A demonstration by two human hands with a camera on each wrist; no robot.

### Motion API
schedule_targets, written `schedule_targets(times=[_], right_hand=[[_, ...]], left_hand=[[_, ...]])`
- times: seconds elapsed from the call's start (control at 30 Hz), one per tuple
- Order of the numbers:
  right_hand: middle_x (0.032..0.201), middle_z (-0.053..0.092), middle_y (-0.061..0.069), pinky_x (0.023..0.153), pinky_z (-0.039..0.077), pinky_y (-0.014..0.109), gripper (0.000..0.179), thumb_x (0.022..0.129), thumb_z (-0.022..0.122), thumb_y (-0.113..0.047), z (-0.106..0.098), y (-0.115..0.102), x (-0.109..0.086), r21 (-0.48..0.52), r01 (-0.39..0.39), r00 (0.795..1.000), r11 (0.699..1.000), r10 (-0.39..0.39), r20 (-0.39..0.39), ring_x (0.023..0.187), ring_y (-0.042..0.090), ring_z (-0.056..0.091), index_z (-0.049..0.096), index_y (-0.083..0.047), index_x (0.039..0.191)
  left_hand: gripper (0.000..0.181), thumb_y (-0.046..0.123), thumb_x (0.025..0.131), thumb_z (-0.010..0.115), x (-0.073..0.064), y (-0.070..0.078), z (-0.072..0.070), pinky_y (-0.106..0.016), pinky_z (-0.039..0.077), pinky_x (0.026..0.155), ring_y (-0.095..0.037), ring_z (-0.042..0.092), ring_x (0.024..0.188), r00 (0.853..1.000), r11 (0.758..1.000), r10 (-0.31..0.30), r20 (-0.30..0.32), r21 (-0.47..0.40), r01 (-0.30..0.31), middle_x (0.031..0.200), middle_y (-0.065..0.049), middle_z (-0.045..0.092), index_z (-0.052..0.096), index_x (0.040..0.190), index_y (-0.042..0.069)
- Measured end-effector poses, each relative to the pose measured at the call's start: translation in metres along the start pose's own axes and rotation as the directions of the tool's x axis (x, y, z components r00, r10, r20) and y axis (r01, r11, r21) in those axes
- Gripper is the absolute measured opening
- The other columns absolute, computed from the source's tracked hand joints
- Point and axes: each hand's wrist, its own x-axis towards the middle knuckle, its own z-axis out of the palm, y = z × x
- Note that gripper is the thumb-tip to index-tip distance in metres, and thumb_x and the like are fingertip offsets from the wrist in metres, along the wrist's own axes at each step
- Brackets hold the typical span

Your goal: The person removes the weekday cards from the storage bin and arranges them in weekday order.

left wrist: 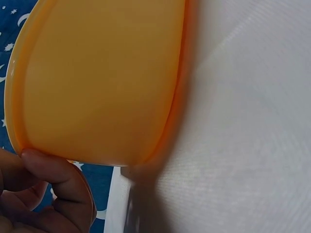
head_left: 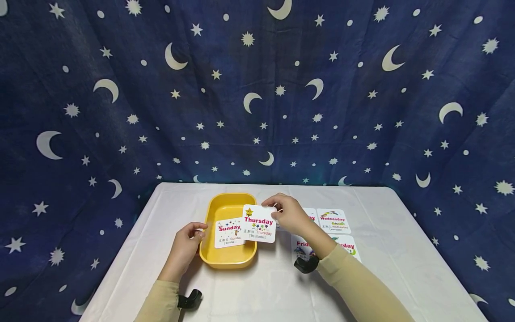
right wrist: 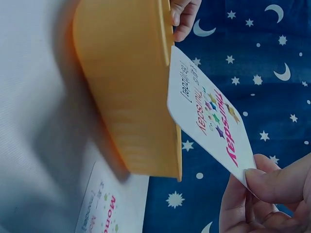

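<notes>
My right hand [head_left: 286, 212] pinches the white Thursday card [head_left: 259, 223] by its upper right corner, thumb on the printed face. The card is tilted above the right rim of a yellow plastic tray [head_left: 227, 261]. Inside the tray is a Sunday card [head_left: 230, 233], its right edge covered by the Thursday card. At the tray's left side my left hand [head_left: 186, 246] holds the rim. In the left wrist view, the thumb [left wrist: 58, 174] presses the rim and the other fingers are bent behind it, partly out of sight.
Right of the tray, several cards lie in rows on the white tablecloth [head_left: 261, 290]: the Wednesday card [head_left: 333, 221] shows fully, the Friday card [head_left: 301, 245] is partly behind my right arm. A Monday card [right wrist: 104, 208] lies near the tray. A starry blue curtain [head_left: 257, 125] hangs behind.
</notes>
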Motion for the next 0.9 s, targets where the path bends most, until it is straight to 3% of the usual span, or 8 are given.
schedule_targets(times=[0.33, 0.9], right_hand=[[0.119, 0.072, 0.003, 0.083, 0.053, 0.032, 0.04, 0.093, 0.067, 0.009, -0.016, 0.012, -0.012, 0.031, -0.039, 0.999, 0.999, 0.039, -0.003, 0.099, 0.022, 0.062, 0.08, -0.018, 0.12], [0.123, 0.073, 0.009, 0.077, 0.05, 0.028, 0.04, 0.09, 0.067, 0.009, -0.029, 0.057, -0.023, 0.062, -0.046, 0.999, 0.997, 0.045, 0.009, 0.092, 0.02, 0.058, 0.08, -0.015, 0.12]], left_hand=[[0.023, 0.002, 0.107, 0.058, 0.0, -0.001, 0.001, -0.025, 0.052, 0.057, -0.017, 0.055, 0.079, 1.0, 1.0, 0.018, -0.012, -0.002, -0.018, 0.103, -0.013, 0.062, 0.069, 0.127, -0.001], [0.022, 0.002, 0.107, 0.058, 0.001, -0.002, 0.001, -0.026, 0.052, 0.057, -0.017, 0.055, 0.076, 1.0, 1.0, 0.01, -0.011, 0.0, -0.01, 0.101, -0.012, 0.061, 0.069, 0.126, 0.001]])
